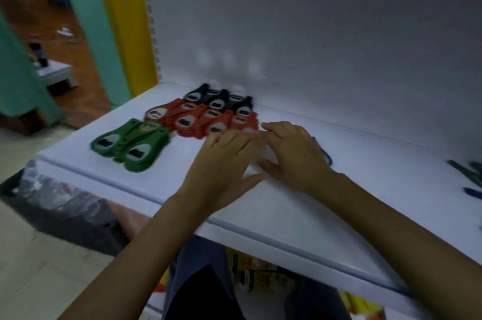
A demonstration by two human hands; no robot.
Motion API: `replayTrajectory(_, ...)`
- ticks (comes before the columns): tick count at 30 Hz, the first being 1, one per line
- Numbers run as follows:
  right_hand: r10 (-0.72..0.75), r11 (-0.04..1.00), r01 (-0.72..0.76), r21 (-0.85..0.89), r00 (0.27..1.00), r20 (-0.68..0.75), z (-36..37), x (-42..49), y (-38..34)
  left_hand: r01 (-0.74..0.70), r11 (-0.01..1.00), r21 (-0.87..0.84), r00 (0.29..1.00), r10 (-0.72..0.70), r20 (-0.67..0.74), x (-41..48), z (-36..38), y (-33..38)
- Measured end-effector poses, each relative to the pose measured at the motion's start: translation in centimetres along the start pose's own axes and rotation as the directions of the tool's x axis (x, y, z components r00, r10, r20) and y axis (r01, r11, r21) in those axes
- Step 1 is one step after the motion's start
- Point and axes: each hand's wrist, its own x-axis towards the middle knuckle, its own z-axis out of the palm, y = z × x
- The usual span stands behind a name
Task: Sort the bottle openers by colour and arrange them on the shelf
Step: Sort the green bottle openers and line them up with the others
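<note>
**A:** Surface and room?
**B:** White shelf [287,215] with a white back panel [313,32]; teal pillar [88,19] and yellow pillar [125,19] far left.

**A:** Openers?
**B:** Far left, grouped by colour: green openers [130,145] nearest, red openers [198,119] behind, black openers [221,100] at the panel. Any print is too blurred to read.

**A:** Hands?
**B:** Left hand [224,163] flat with fingers straight, beside the red group. Right hand [292,152] spread over a blue opener [324,152]; whether it grips cannot be told.

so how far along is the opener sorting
Done: black openers, red openers and green openers sit grouped on the shelf. In hand: the left hand and right hand rest beside the reds, the right over a blue opener. Left: loose openers at the far right.
</note>
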Motion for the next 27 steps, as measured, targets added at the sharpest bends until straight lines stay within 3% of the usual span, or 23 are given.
replayTrajectory(5,0.327,0.945,-0.327,-0.008,0.945,-0.012,-1.1,-7.9,6.5,-0.195,0.968,-0.16,0.979,0.202,0.032,5.1,4.3,7.1)
replayTrajectory(10,0.644,0.764,-0.645,-0.008,0.764,-0.037,-2.2,-16.2,12.1,-0.28,0.872,-0.401,0.941,0.333,0.067,10.0,8.7,14.8)
replayTrajectory(15,0.798,0.6,-0.797,0.074,0.588,-0.134,-3.7,-22.3,16.3,-0.055,0.693,-0.719,0.929,0.299,0.217,13.5,13.2,21.7)
replayTrajectory(20,0.907,0.419,-0.891,0.178,0.4,-0.133,-3.8,-22.6,20.7,0.159,0.577,-0.801,0.919,0.211,0.334,14.1,16.1,21.7)
replayTrajectory(23,0.955,0.295,-0.954,0.053,0.293,-0.045,-3.2,-20.9,23.2,0.25,0.466,-0.849,0.935,0.112,0.337,14.6,16.5,21.2)
replayTrajectory(27,0.955,0.278,-0.946,-0.168,0.291,-0.055,-2.5,-19.1,24.7,0.283,0.401,-0.871,0.938,0.075,0.339,14.8,16.4,21.1)
